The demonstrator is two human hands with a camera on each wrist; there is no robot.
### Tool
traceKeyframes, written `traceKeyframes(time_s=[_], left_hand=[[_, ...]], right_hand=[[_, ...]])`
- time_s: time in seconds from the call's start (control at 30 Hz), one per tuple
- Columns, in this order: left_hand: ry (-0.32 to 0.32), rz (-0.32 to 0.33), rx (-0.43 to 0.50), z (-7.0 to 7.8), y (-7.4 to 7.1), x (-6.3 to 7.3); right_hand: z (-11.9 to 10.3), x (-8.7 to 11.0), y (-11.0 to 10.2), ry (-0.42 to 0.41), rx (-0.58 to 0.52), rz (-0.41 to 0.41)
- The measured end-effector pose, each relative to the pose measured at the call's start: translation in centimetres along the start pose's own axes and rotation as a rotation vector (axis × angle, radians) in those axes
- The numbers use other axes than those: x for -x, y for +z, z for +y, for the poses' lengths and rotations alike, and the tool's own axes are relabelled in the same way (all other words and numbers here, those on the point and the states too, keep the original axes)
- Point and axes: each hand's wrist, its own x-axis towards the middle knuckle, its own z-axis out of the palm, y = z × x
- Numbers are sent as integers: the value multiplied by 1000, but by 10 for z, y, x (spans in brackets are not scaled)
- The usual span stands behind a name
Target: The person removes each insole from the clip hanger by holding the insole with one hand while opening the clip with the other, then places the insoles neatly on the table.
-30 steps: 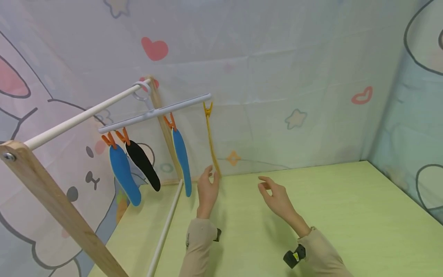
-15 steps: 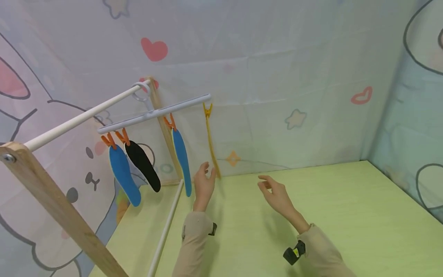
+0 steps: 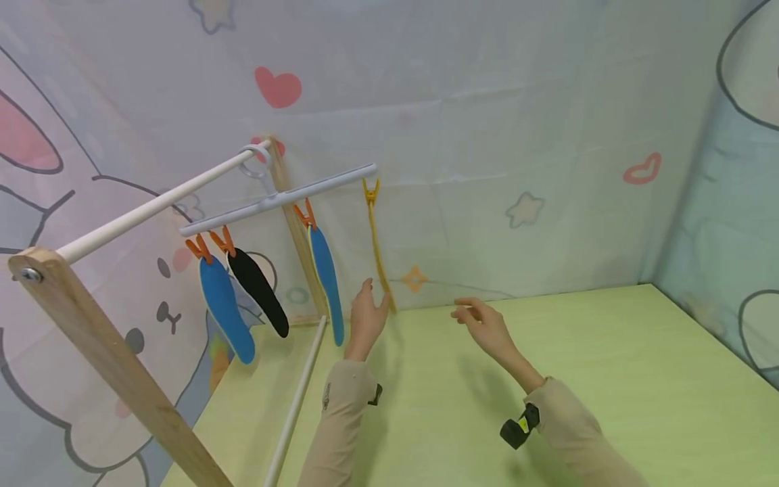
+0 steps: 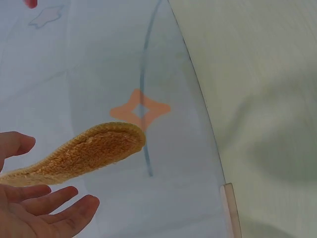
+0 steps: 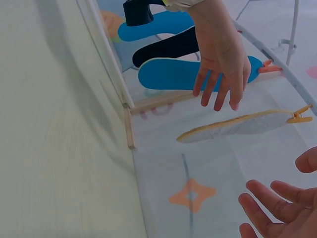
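Left grip [image 3: 366, 320] has risen slightly, yellow insole [image 4: 101, 148] hanging just beside it.

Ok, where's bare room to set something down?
Free: pale green tabletop between the beige right sleeve and the tabletop's right edge. Crowded: around the left grip, near a flat blue insole and a fuzzy yellow insole; farther left, a black insole hangs close to another blue insole.

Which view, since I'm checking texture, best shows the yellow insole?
The left wrist view: the yellow insole shows its fuzzy face close up, one end cropped. Head shows it nearly edge-on; right wrist, its greyish side.
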Motion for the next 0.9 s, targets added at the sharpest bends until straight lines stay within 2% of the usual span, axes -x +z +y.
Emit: traceKeyframes(time_s=[0.2,0.43,0.57,0.9], left_hand=[[-5,-18,-16,2,0,-5],[26,-39,-59,4,0,-12],[2,-51,-68,3,2,-15],[-37,-85,-66,2,8,-16]], right_hand=[[-2,-3,-2,45,-70,-44],[-1,-11,-2,88,-165,-88],[-2,-15,-2,104,-202,-106],[-6,-27,-1,88,-209,-163]])
